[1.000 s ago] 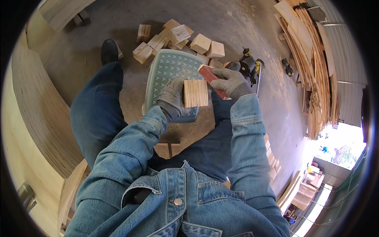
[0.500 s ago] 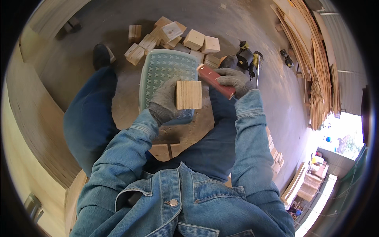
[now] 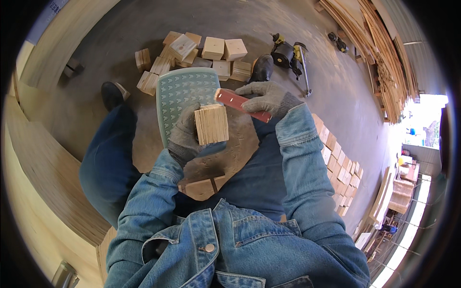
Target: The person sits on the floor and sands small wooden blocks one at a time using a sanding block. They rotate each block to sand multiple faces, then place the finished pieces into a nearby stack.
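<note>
- Left hand (image 3: 185, 137), in a grey knitted glove: fingers closed around a square wooden block (image 3: 211, 125), which it holds up in front of the body with its striped end grain facing the camera.
- Right hand (image 3: 266, 96), also gloved: fingers wrapped over the far end of a flat red bar-shaped tool (image 3: 241, 104); the tool's free end reaches to the upper right corner of the block, though whether it touches the wood cannot be told.
- Pale green perforated stool seat (image 3: 180, 96): lies directly behind the block and the left hand, between the person's knees.
- Pile of loose wooden blocks (image 3: 201, 53): rests on the grey floor beyond the seat, near the two dark shoes.
- Black-and-yellow power tool (image 3: 287, 54): lies on the floor just right of the pile.
- Stacked wooden blocks (image 3: 343, 165): arranged in rows to the person's right.
- Long thin wood strips (image 3: 379, 53): heaped along the right edge, well apart from the hands.
- Denim jacket sleeves and jeans: fill the lower half of the view.
</note>
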The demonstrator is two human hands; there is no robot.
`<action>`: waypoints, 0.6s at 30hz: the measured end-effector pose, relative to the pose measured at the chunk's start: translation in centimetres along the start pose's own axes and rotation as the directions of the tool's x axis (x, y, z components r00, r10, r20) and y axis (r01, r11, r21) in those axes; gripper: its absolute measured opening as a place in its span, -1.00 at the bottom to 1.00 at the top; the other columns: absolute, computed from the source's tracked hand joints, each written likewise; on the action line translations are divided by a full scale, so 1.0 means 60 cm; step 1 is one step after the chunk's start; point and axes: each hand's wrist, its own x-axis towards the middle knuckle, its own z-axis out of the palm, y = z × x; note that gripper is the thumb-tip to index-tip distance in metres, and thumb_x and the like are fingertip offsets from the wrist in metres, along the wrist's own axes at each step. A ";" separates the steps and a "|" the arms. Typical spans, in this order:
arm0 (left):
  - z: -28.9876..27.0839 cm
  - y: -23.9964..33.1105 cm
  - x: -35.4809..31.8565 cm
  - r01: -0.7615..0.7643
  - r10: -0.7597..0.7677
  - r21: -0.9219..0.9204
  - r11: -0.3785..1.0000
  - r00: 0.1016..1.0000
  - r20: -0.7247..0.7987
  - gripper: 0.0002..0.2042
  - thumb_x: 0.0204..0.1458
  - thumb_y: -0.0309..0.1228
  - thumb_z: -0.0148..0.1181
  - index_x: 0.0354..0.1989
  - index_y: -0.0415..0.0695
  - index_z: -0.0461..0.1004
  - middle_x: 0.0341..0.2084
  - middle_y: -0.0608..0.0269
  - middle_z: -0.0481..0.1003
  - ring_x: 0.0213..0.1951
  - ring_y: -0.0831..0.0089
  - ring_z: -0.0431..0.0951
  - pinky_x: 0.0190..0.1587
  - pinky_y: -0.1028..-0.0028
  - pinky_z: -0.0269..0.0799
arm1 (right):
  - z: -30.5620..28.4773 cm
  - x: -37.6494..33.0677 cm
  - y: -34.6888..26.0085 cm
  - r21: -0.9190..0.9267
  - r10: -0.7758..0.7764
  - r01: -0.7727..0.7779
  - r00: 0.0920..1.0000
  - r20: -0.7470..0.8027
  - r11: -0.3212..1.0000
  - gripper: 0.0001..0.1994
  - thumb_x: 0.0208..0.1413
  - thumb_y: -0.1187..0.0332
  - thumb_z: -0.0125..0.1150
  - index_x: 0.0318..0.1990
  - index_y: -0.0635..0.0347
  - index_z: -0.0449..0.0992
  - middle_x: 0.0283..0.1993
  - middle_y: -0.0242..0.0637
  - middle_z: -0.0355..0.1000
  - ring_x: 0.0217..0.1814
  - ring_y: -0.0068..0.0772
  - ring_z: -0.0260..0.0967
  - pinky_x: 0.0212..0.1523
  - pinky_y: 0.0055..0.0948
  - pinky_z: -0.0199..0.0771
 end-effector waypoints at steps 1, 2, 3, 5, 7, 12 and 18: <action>0.000 0.005 -0.005 -0.095 0.097 0.195 0.976 0.995 0.002 -0.28 0.16 -0.22 0.45 0.47 -0.02 0.24 0.32 0.19 0.45 0.27 0.33 0.54 0.35 0.21 0.55 | 0.003 0.000 -0.004 -0.027 0.007 -0.007 1.000 0.015 1.000 -0.42 0.03 0.18 0.54 0.25 0.08 0.68 0.09 -0.15 0.69 0.05 -0.27 0.63 0.19 -0.31 0.59; -0.001 0.009 -0.005 -0.162 0.168 0.339 0.927 0.986 0.012 -0.24 0.12 -0.21 0.48 0.46 -0.02 0.24 0.31 0.18 0.45 0.27 0.32 0.54 0.35 0.21 0.55 | 0.004 0.002 -0.008 -0.053 0.014 -0.012 0.999 0.032 0.999 -0.42 0.02 0.16 0.53 0.25 0.07 0.68 0.08 -0.15 0.69 0.05 -0.25 0.64 0.18 -0.31 0.59; 0.001 0.017 -0.006 -0.204 0.215 0.434 0.877 0.976 0.025 -0.21 0.08 -0.21 0.52 0.46 -0.03 0.24 0.31 0.18 0.45 0.27 0.31 0.54 0.35 0.21 0.54 | 0.005 0.005 -0.012 -0.081 0.020 -0.016 0.999 0.049 0.997 -0.41 0.01 0.15 0.53 0.26 0.07 0.68 0.06 -0.14 0.69 0.05 -0.24 0.64 0.18 -0.31 0.60; 0.004 0.027 0.001 -0.238 0.248 0.503 0.831 0.968 0.047 -0.15 0.00 -0.20 0.59 0.46 -0.03 0.24 0.30 0.17 0.44 0.26 0.29 0.54 0.35 0.21 0.53 | -0.001 0.016 -0.021 -0.215 0.124 -0.111 0.991 0.046 0.970 -0.39 0.00 0.21 0.55 0.26 0.19 0.65 0.15 -0.09 0.66 0.13 -0.25 0.62 0.22 -0.30 0.57; 0.005 0.034 0.002 -0.251 0.258 0.530 0.810 0.964 0.063 -0.08 -0.08 -0.18 0.66 0.45 -0.04 0.23 0.30 0.16 0.44 0.26 0.26 0.54 0.35 0.22 0.52 | 0.001 0.021 -0.029 -0.353 0.176 -0.163 0.984 0.006 0.921 -0.39 0.00 0.23 0.56 0.25 0.25 0.64 0.19 -0.07 0.65 0.16 -0.25 0.61 0.25 -0.30 0.56; 0.000 0.029 0.004 -0.263 0.286 0.575 0.775 0.957 0.053 0.05 -0.25 -0.15 0.80 0.44 -0.05 0.23 0.28 0.12 0.44 0.25 0.19 0.54 0.36 0.21 0.50 | -0.003 -0.007 -0.040 -0.319 0.047 -0.073 0.995 -0.087 0.945 -0.41 -0.04 0.10 0.50 0.20 0.10 0.70 0.09 -0.12 0.70 0.09 -0.20 0.66 0.20 -0.29 0.61; 0.013 0.034 -0.004 -0.029 0.035 0.119 0.992 0.998 -0.048 0.09 -0.27 -0.07 0.80 0.44 -0.08 0.21 0.26 -0.01 0.41 0.30 0.04 0.48 0.40 0.13 0.43 | -0.003 -0.030 -0.078 -0.412 0.040 -0.044 0.999 -0.018 0.910 -0.41 -0.06 0.16 0.52 0.19 0.10 0.70 0.08 -0.13 0.70 0.11 -0.20 0.66 0.22 -0.29 0.61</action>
